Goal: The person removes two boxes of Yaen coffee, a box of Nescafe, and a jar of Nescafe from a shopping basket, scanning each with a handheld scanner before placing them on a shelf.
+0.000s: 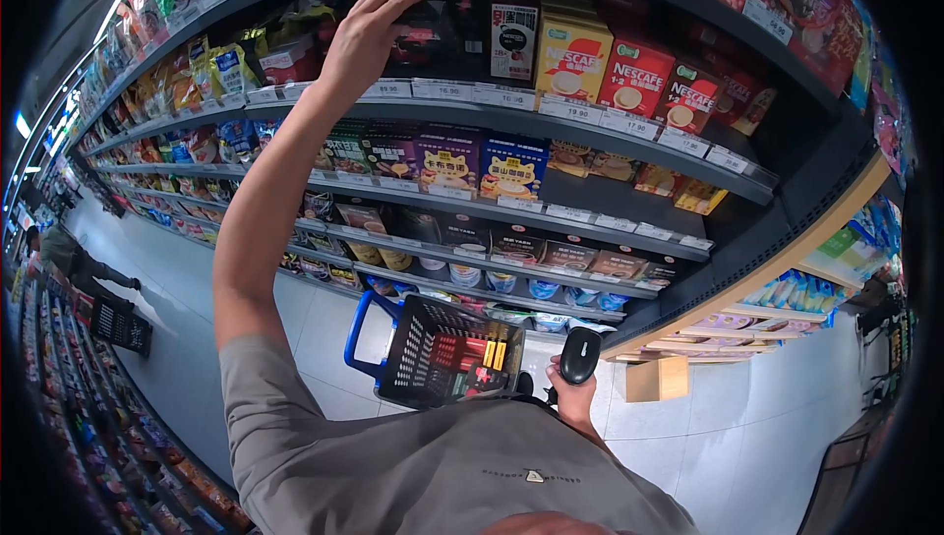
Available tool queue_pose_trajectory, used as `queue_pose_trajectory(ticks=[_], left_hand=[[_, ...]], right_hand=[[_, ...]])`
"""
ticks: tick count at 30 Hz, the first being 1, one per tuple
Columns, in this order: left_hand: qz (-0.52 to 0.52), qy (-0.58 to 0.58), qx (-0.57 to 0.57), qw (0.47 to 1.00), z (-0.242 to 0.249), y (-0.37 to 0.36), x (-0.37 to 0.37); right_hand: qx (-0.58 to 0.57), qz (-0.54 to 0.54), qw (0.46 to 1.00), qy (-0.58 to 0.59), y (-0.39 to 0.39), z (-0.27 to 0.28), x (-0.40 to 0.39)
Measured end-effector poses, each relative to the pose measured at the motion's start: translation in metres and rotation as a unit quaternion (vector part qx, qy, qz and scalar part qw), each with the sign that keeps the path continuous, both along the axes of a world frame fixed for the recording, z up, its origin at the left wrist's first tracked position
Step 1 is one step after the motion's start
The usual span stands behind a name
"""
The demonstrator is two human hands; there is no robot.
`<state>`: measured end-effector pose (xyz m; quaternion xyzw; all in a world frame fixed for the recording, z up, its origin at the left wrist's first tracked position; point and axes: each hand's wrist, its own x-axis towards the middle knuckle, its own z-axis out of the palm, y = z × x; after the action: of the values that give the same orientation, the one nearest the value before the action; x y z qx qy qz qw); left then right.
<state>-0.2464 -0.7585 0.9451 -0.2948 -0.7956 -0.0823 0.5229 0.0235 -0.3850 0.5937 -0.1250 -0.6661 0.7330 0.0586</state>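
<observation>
Up on the shelf, my left hand (366,35) has its fingers bent over the edge of a dark package (425,31), with the thumb lower on its near side. Shadow hides part of that package. To its right stand a white-and-black coffee box (513,40), yellow Nescafe boxes (570,58) and red Nescafe boxes (635,76). Low in front of my body, my right hand (573,397) is closed around the handle of a black handheld scanner (579,356).
A black basket with a blue handle (356,338) holds red and yellow packs below the shelves. A cardboard box (657,379) sits on the floor at right. Across the aisle at left are a person (67,255), a dark basket (120,326) and more shelving (108,417).
</observation>
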Motion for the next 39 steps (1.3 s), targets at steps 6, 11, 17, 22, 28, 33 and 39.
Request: queue_pose_trajectory(ticks=[6,11,17,22,28,33,39], left_hand=[[0.018,-0.061,-0.038,0.997,-0.001,0.012,-0.059],[0.048,-0.149,0.003,0.988,-0.004,0.02,-0.09],[0.061,-0.16,0.01,0.985,-0.014,0.02,-0.133],[0.064,-0.161,0.018,0.985,-0.016,0.021,-0.147],[0.075,-0.16,-0.002,0.984,-0.019,0.011,-0.175],[0.088,-0.158,-0.03,0.983,-0.017,0.013,-0.179],[0.12,-0.15,-0.08,0.978,-0.012,0.011,-0.192]], right_hand=[[0.005,-0.015,1.0,-0.015,0.012,-0.001,-0.008],[0.039,-0.01,0.999,-0.018,0.021,0.0,-0.015],[0.035,-0.004,0.999,-0.031,0.031,-0.011,-0.02],[0.03,-0.014,0.999,-0.04,0.036,-0.019,-0.024],[0.046,-0.024,0.998,-0.039,0.038,-0.011,-0.027],[0.072,-0.014,0.996,-0.055,0.045,-0.02,-0.03],[0.057,-0.026,0.996,-0.064,0.045,-0.021,-0.033]])
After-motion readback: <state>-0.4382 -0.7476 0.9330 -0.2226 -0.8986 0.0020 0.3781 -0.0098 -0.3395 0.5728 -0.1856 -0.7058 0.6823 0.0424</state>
